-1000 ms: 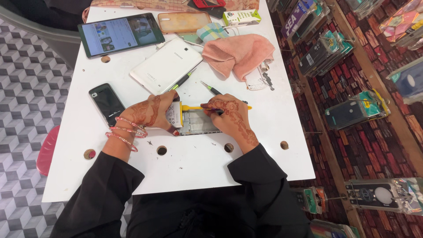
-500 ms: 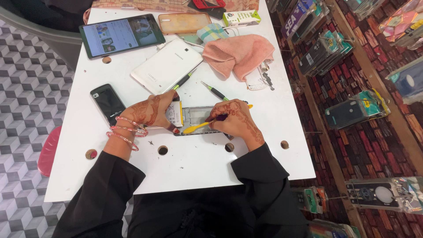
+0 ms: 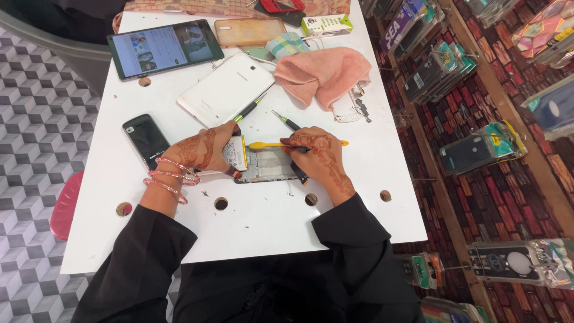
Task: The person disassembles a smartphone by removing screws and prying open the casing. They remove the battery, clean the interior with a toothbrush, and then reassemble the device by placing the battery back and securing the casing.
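Black phone (image 3: 145,139) at centre left on the white table (image 3: 263,221), left hand (image 3: 200,149) fingers pressing down the opened phone (image 3: 266,164) at frame centre, right hand (image 3: 320,157) fingers gripping a yellow pry tool (image 3: 269,145) across its top edge, pink cloth (image 3: 323,73) upper right.

Yellow pry tool (image 3: 266,145); pink cloth (image 3: 323,73); white table (image 3: 263,221); henna-patterned hands; floor (image 3: 30,137) grey, seemingly cube-patterned.
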